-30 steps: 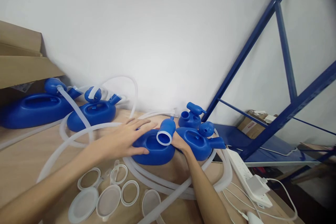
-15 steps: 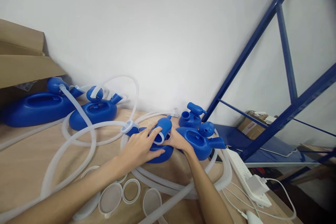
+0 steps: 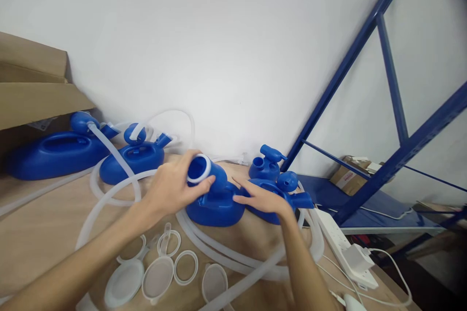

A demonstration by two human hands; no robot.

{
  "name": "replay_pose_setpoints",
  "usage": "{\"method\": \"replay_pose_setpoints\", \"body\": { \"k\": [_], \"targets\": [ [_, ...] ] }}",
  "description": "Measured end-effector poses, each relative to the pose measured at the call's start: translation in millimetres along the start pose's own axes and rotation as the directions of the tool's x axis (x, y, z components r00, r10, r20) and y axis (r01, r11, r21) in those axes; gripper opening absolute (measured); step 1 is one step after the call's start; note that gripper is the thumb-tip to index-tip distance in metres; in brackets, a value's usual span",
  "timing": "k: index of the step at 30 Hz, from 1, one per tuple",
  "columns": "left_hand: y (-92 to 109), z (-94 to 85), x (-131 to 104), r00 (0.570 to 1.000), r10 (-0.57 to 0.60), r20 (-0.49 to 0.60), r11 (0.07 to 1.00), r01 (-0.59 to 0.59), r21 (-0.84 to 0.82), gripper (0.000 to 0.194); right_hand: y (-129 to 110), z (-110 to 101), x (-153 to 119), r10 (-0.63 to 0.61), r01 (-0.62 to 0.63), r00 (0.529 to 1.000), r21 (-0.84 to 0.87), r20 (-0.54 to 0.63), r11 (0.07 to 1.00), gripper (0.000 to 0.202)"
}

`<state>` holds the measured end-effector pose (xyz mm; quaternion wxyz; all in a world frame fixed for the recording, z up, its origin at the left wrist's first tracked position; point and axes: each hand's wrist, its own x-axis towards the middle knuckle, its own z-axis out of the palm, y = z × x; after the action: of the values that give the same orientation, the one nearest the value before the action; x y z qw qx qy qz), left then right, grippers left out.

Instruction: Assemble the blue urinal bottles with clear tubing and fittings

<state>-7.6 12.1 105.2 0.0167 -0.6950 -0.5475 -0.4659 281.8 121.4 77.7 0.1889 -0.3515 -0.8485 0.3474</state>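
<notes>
My left hand is wrapped around a blue tubular piece with a white-rimmed round mouth that faces me and tilts up. Thumb and fingers press on either side of that mouth. Just below is a blue handled plastic bottle, resting on the table; whether the piece is joined to it I cannot tell. My right hand has its fingers spread at the bottle's right end, holding nothing. Behind that hand lies another blue bottle with a ball-shaped part on top.
Two blue bottles with clear hoses stand at the left, near a cardboard box. A smaller blue container is by the wall. Several translucent lids and rings lie in front. A power strip is at right, beside blue shelving.
The white-rimmed mouth has gone from low centre to up and left, with my left hand now around it. My right hand has drawn back rightward and its fingers have spread.
</notes>
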Motion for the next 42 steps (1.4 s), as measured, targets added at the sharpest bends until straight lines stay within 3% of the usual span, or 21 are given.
{"method": "replay_pose_setpoints", "body": {
  "k": [2,4,5,7,8,10,12,14,17,22,25,29,33,35,39,42],
  "targets": [
    [-9,-8.7,9,0.996,-0.087,0.035,0.996,0.088,-0.012,0.058,-19,-11,-36,0.201,-0.189,0.977,-0.161,0.066,0.969,0.063],
    [-19,-10.0,15,0.985,-0.136,0.105,0.987,0.144,-0.072,0.058,-26,-13,-70,0.393,-0.383,0.919,-0.345,-0.045,0.857,0.049],
    [-24,-8.4,17,0.979,-0.143,0.147,0.981,0.16,-0.108,0.058,-22,-10,-85,0.49,-0.49,0.864,-0.409,-0.114,0.77,0.049],
    [-31,-2.4,19,0.967,-0.139,0.215,0.97,0.177,-0.166,0.058,-2,0,-106,0.602,-0.675,0.734,-0.441,-0.315,0.592,0.05],
    [-34,1.1,19,0.963,-0.135,0.235,0.967,0.18,-0.182,0.059,12,6,-113,0.614,-0.733,0.68,-0.404,-0.4,0.547,0.045],
    [-37,7.5,18,0.958,-0.129,0.257,0.965,0.181,-0.189,0.059,44,15,-123,0.62,-0.778,0.605,-0.207,-0.5,0.593,0.037],
    [-39,11.2,17,0.956,-0.115,0.27,0.966,0.171,-0.192,0.058,70,20,-131,0.633,-0.699,0.57,0.096,-0.524,0.709,0.036],
    [-40,12.0,16,0.955,-0.091,0.282,0.97,0.149,-0.191,0.057,85,20,-137,0.656,-0.617,0.552,0.278,-0.515,0.737,0.028],
    [-42,10.3,16,0.955,-0.053,0.291,0.981,0.104,-0.164,0.057,91,11,-146,0.671,-0.519,0.512,0.43,-0.536,0.739,0.025],
    [-48,9.9,15,0.957,-0.038,0.287,0.995,0.061,-0.074,0.06,82,-19,-163,0.608,-0.161,0.402,0.601,-0.685,0.783,0.036],
    [-51,10.4,16,0.964,-0.058,0.258,0.997,0.068,-0.031,0.06,74,-44,-178,0.582,0.006,0.408,0.64,-0.703,0.769,0.029],
    [-54,10.2,18,0.968,-0.066,0.241,0.996,0.078,-0.042,0.06,56,-79,-191,0.549,0.302,0.43,0.687,-0.717,0.661,0.025],
    [-55,12.4,17,0.966,-0.049,0.253,0.988,0.084,-0.128,0.059,25,-103,-186,0.397,0.468,0.324,0.511,-0.858,0.722,0.027],
    [-54,14.5,15,0.964,-0.042,0.264,0.977,0.095,-0.192,0.057,5,-107,-176,0.269,0.464,0.311,0.393,-0.912,0.794,0.033],
    [-49,16.4,14,0.962,-0.082,0.259,0.926,0.17,-0.336,0.056,-33,-94,-142,0.117,0.336,0.452,0.29,-0.884,0.896,0.048],
    [-47,11.7,19,0.961,-0.155,0.228,0.858,0.245,-0.452,0.067,-55,-77,-108,0.041,0.281,0.562,0.237,-0.826,0.93,0.051]
  ]
}}
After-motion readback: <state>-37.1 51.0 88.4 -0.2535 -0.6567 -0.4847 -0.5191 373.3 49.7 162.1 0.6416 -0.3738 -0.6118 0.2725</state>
